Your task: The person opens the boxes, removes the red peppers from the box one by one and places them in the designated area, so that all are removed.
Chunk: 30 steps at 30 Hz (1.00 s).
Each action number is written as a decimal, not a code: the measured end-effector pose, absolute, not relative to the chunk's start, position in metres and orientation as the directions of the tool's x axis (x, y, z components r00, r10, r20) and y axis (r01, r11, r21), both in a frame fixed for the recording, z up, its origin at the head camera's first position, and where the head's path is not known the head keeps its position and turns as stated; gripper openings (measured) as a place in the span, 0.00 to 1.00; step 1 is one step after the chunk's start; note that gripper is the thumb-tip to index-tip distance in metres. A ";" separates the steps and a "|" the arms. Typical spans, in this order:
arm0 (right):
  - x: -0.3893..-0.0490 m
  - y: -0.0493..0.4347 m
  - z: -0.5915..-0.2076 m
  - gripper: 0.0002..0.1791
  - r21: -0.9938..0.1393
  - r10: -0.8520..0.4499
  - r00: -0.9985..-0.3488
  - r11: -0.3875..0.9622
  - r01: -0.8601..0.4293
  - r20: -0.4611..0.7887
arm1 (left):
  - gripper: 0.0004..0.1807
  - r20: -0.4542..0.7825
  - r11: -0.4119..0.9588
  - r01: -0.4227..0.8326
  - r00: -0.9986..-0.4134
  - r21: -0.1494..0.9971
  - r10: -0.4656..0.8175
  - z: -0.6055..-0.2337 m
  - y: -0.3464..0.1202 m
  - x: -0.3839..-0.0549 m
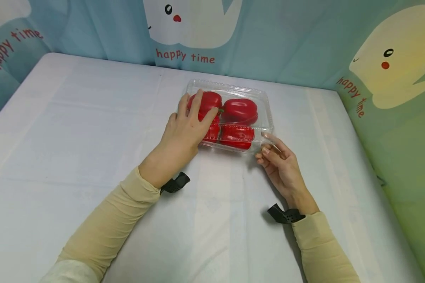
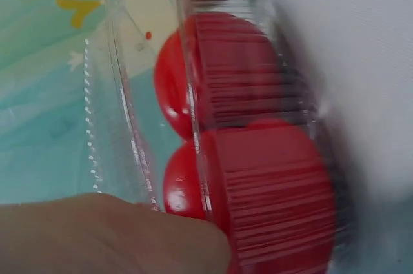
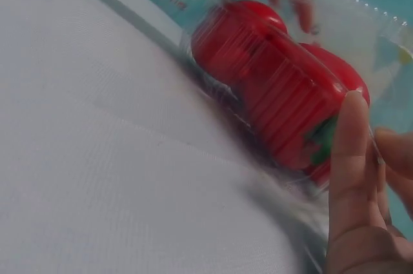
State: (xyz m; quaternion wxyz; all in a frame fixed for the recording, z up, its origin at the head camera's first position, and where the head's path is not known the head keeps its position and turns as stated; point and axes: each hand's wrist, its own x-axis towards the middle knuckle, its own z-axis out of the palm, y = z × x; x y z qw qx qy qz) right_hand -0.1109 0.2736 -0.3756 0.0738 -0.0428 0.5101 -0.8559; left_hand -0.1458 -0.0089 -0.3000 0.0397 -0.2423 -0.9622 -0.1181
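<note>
A clear plastic clamshell container [image 1: 263, 106] sits on the table with several red bell peppers [image 1: 239, 111] inside, one showing a green stem [image 3: 321, 142]. In the left wrist view, a ridged lid edge [image 2: 137, 148] stands apart from the near rim of the box. My left hand [image 1: 184, 129] lies across the container's left side, fingers spread over the top and thumb [image 2: 168, 242] extended along the front. At the front right corner, my right hand [image 1: 281, 167] pinches the container's edge, one finger [image 3: 352, 132] lying along its side.
A white cloth covers the table [image 1: 92, 129]. Behind it and on the right hangs a blue-green curtain [image 1: 287, 47] printed with cartoon figures and lettering. Each wrist wears a black strap mount [image 1: 286, 214].
</note>
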 end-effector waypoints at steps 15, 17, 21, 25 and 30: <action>-0.111 0.273 -0.376 0.25 -0.902 -0.169 -0.986 -0.428 0.061 0.013 | 0.42 0.089 0.868 0.476 -0.879 0.141 0.467 -0.294 -0.017 -0.153; -0.111 0.273 -0.375 0.25 -0.909 -0.165 -0.986 -0.414 0.051 0.019 | 0.39 0.099 0.873 0.468 -0.884 0.140 0.458 -0.290 -0.019 -0.154; -0.112 0.273 -0.375 0.24 -0.910 -0.165 -0.986 -0.413 0.041 0.031 | 0.34 0.135 0.891 0.431 -0.900 0.145 0.414 -0.283 -0.027 -0.155; -0.111 0.274 -0.377 0.23 -0.900 -0.176 -0.983 -0.434 0.039 0.043 | 0.39 0.107 0.893 0.418 -0.908 0.167 0.405 -0.281 -0.029 -0.157; -0.110 0.274 -0.380 0.23 -0.881 -0.197 -0.978 -0.472 0.036 0.066 | 0.38 0.205 0.865 0.435 -0.897 0.250 0.392 -0.281 -0.035 -0.160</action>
